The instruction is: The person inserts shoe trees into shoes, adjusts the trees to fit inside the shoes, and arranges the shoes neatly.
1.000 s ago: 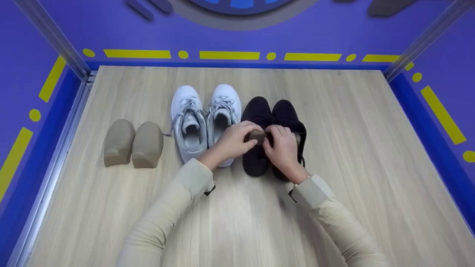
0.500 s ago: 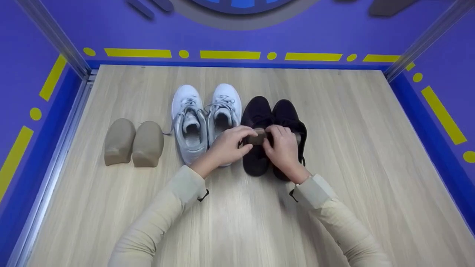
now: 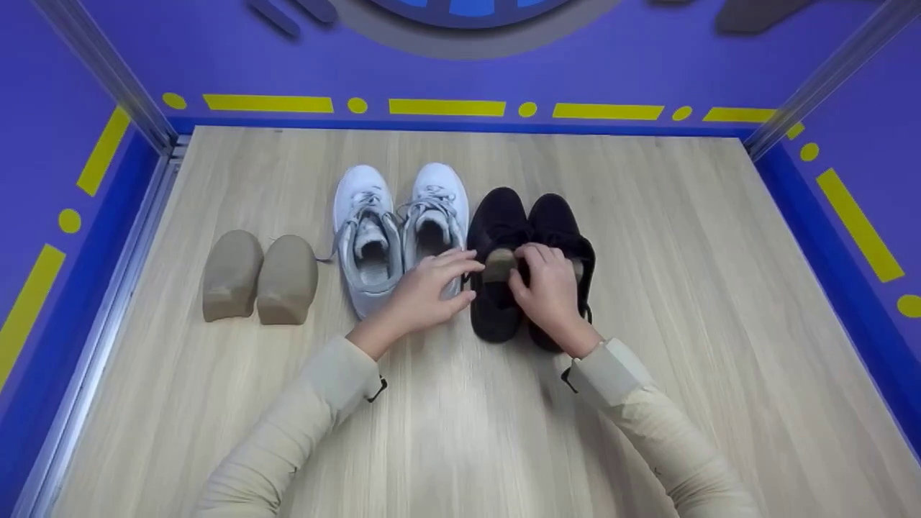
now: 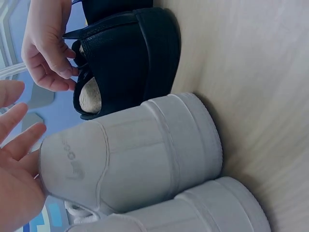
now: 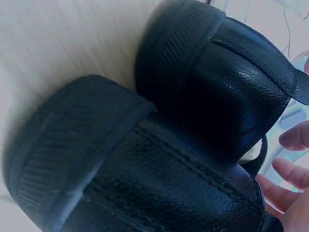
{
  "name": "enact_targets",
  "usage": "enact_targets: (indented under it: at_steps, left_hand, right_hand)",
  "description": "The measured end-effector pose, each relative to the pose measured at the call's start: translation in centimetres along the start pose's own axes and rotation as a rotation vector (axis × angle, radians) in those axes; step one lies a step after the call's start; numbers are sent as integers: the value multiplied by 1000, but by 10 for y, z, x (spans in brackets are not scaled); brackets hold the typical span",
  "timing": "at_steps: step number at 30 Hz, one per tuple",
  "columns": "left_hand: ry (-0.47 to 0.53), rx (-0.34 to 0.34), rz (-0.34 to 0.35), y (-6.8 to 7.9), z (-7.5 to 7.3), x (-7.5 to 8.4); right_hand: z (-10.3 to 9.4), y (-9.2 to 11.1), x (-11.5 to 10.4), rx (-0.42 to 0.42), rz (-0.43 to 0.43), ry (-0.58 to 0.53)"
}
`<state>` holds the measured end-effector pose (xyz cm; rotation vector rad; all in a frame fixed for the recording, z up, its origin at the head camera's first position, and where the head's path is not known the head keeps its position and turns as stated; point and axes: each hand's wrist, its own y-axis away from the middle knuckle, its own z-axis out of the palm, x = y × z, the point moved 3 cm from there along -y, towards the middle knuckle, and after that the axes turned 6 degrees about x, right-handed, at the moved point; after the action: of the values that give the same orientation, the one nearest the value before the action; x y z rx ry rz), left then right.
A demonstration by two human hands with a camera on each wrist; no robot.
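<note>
A pair of black lace-up shoes stands right of centre in the head view. In the left black shoe [image 3: 495,316] sits a beige shoe insert [image 3: 498,266]; another beige insert [image 3: 578,268] partly shows in the right black shoe [image 3: 552,212]. My right hand [image 3: 548,284] lies over the openings, its thumb and fingers pinching the left black shoe's collar. Apart from the black shoes, my left hand [image 3: 432,291] hovers over the right white sneaker [image 3: 437,183], fingers spread, holding nothing. In the left wrist view, the insert [image 4: 90,96] shows inside the collar near my right fingertips.
Left of my left hand stands the other white sneaker [image 3: 363,194], laces loose. Two more beige shoe inserts [image 3: 232,277] lie side by side at the left. A wood-grain tabletop [image 3: 691,237] carries everything, with blue-purple walls [image 3: 460,79] at the back and sides.
My left hand has let go of the insert in the left black shoe and moved left, its fingers spreading. My right hand has stayed in place. More of that insert now shows.
</note>
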<state>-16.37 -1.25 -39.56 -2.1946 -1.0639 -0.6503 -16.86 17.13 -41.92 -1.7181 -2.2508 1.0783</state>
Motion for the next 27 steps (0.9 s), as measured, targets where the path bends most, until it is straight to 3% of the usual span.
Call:
enact_targets:
  at_steps: [13, 27]
  left_hand:
    - [-110, -78, -30, 15, -10, -6]
    - [-120, -9, -44, 32, -28, -12]
  right_hand:
    - [-1, 0, 0, -17, 2, -4]
    - [-1, -1, 0, -43, 21, -1]
